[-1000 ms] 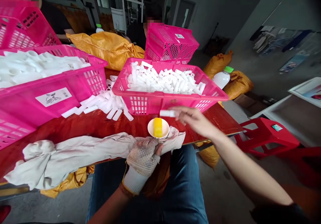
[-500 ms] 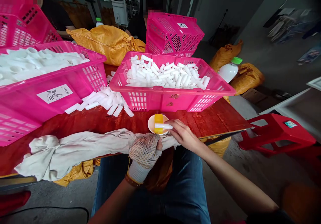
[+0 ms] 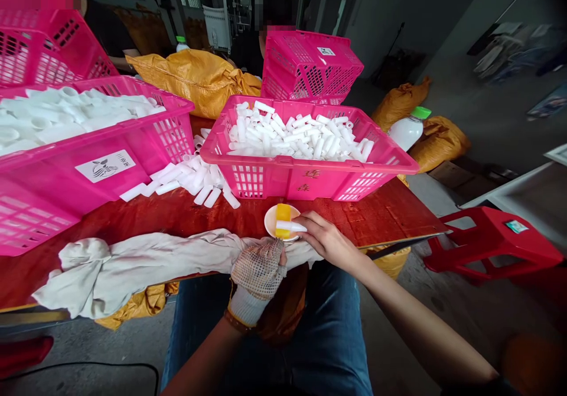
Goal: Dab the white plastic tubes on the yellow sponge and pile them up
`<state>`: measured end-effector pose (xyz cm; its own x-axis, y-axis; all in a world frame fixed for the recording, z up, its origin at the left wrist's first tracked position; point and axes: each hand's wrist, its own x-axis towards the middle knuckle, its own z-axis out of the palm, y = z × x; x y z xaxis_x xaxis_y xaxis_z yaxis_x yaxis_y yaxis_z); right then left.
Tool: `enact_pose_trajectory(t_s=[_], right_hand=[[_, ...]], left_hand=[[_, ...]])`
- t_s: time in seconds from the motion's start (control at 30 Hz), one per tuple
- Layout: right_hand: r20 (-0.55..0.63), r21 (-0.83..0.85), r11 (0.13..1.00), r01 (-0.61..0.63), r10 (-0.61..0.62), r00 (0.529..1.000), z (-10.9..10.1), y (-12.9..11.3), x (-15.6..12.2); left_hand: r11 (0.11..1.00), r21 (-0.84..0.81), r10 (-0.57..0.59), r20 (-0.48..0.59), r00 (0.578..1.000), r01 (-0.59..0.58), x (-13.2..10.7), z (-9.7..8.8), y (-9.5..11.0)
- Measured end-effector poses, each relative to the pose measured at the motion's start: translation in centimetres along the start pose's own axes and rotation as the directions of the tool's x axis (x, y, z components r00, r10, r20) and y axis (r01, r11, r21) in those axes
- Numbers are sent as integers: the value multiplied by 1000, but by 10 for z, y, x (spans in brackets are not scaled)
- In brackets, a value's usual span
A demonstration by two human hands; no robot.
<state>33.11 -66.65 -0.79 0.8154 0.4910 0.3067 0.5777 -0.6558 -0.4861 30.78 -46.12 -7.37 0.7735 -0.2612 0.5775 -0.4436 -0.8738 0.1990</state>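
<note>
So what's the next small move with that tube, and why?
Probably roll the white tube across the yellow sponge. The right hand pinches the tube against the sponge, and the gloved left hand sits just under the white dish, seemingly steadying it.

On the table (image 3: 381, 213), basket of tubes (image 3: 305, 180) center, loose tubes (image 3: 195, 180) just left, second basket (image 3: 88, 168) beyond them, cloth (image 3: 133, 269) along the front

Hot-pink crate (image 3: 266, 180) w/ white tubes (image 3: 296, 139), yellow sponge (image 3: 283, 218) on white dish (image 3: 271, 221), L glove (image 3: 258, 272) white w/ tan mesh.
</note>
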Motion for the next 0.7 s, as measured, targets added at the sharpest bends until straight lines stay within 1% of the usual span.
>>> enact_pose_trajectory(t_s=[0.1, 0.17, 0.23, 0.3, 0.47, 0.6, 0.63, 0.7], right_hand=[[38, -19, 999, 35, -34, 999, 0, 3, -1], [29, -38, 999, 21, -20, 999, 0, 2, -1], [2, -32, 999, 0, 0, 1000, -1, -1, 0], [-4, -13, 1000, -10, 10, 1000, -2, -3, 0], [65, -14, 1000, 4, -3, 998, -3, 0, 0], [3, 24, 1000, -16, 16, 1000, -3, 0, 1], [-3, 33, 999, -23, 23, 1000, -4, -1, 1], [22, 47, 998, -31, 30, 999, -5, -2, 3]], left_hand=[[998, 58, 38, -16, 999, -37, 4, -7, 1], [997, 37, 62, -5, 998, -62, 7, -11, 1], [997, 26, 78, -17, 997, -78, 7, -12, 0], [997, 30, 75, -19, 997, -74, 6, -12, 0], [998, 11, 54, 8, 999, -54, 6, -13, 0], [998, 16, 64, 4, 998, -64, 8, -18, 2], [998, 12, 64, 5, 998, -64, 9, -19, 2], [998, -2, 55, 19, 998, -55, 9, -20, 2]])
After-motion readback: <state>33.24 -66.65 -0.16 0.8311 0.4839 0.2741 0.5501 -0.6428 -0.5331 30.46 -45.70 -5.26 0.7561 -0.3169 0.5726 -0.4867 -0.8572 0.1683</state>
